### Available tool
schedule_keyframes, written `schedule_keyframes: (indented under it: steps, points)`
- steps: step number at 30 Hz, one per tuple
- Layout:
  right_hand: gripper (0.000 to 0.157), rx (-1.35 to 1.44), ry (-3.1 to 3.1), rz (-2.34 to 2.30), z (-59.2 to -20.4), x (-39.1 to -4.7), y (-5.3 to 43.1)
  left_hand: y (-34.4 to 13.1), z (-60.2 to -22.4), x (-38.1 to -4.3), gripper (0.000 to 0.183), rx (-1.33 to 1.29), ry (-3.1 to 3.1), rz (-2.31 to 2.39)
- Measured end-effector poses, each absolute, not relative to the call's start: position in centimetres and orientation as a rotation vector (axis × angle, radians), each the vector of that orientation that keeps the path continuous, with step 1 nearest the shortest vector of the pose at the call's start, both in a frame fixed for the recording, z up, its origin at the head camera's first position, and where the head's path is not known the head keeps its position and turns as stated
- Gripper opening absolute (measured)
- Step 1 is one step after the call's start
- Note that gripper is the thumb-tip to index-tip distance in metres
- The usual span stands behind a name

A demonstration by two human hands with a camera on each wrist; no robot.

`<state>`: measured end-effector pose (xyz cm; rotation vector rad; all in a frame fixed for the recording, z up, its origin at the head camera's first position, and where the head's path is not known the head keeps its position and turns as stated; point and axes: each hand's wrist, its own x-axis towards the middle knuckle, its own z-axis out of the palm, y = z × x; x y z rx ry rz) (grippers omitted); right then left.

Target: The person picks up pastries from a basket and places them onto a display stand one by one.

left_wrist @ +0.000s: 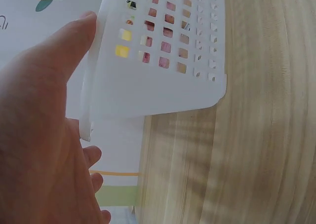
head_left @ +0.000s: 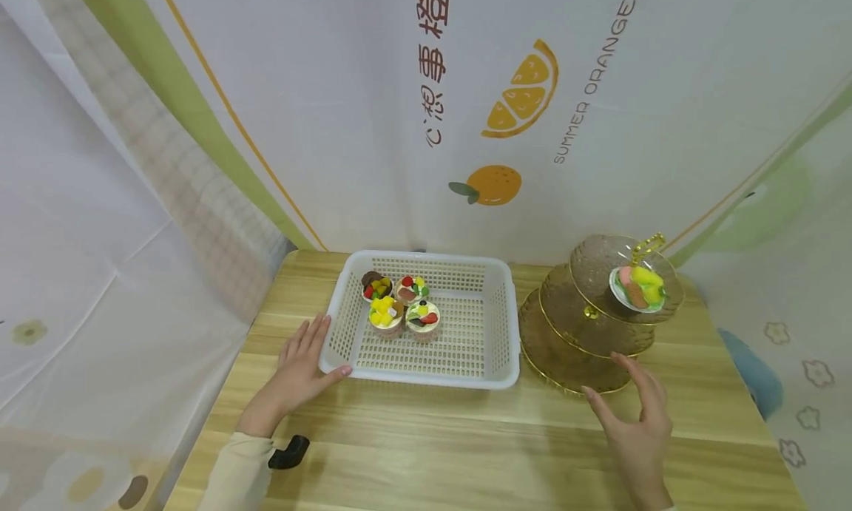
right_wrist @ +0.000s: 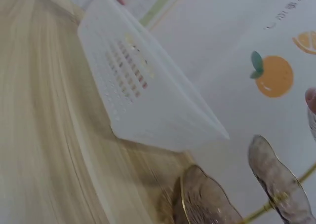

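Observation:
A white plastic basket holds several small cupcakes topped with fruit, grouped in its left half. My left hand rests at the basket's front left corner, its thumb on the rim and its fingers reaching along the outer left side. To the right stands a three-tier cake stand of tinted, gold-rimmed plates. One more cupcake, with pink, yellow and green topping, sits on the top plate. In front of the lower plates, my right hand holds nothing, its thumb and index finger spread apart.
Everything stands on a wooden table. A curtain printed with oranges hangs right behind its far edge. A gold loop handle rises from the stand's top plate. Beside the left sleeve is a black curved piece.

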<state>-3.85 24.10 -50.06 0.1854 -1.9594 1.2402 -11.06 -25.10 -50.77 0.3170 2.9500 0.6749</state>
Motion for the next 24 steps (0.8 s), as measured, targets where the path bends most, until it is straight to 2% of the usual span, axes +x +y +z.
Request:
schedule_keyframes:
  steps: [5,8,17,24]
  points:
    - [0.072,0.271,-2.115,1.262,-49.7,-5.3,21.1,-24.8,-50.9,-11.3,0.101,0.319,2.931,0.719]
    - [0.077,0.283,-2.245,1.267,-50.9,-6.9,20.0,-24.7,-51.1,-11.3,0.102,0.315,2.928,0.73]
    - [0.073,0.432,-2.525,1.234,-49.1,-12.7,16.4,-24.6,-51.4,-11.1,0.1,0.297,2.935,0.746]
    - [0.071,0.419,-2.72,1.35,-47.9,-17.5,14.0,-24.8,-51.3,-10.9,0.099,0.29,2.926,0.77]
